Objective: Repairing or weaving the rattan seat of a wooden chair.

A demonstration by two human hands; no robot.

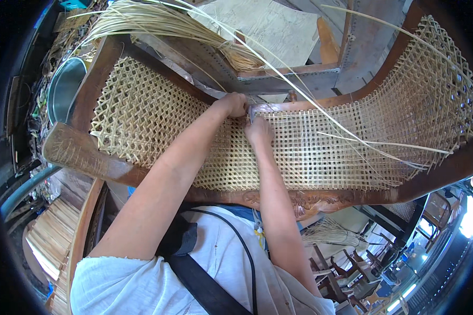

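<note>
A long curved wooden frame holds woven cane webbing (310, 147) and lies across in front of me. My left hand (235, 105) is closed at the far edge of the webbing, near the middle of the frame's length; what its fingers hold is hidden. Close beside it, my right hand (260, 131) is closed too, low over the weave. A thin, shiny metal tool (251, 112) sticks up from its fingers toward the far rail; its kind does not show. Loose pale cane strands (331, 118) run diagonally over the right part of the webbing.
A thick bundle of cane strands (157, 23) lies across the far left. Beyond the webbing stands a wooden frame (294, 72). A teal bucket (67, 89) is at the left. Carved wood (299, 203) edges the near rail. Chairs (352, 273) stand at the lower right.
</note>
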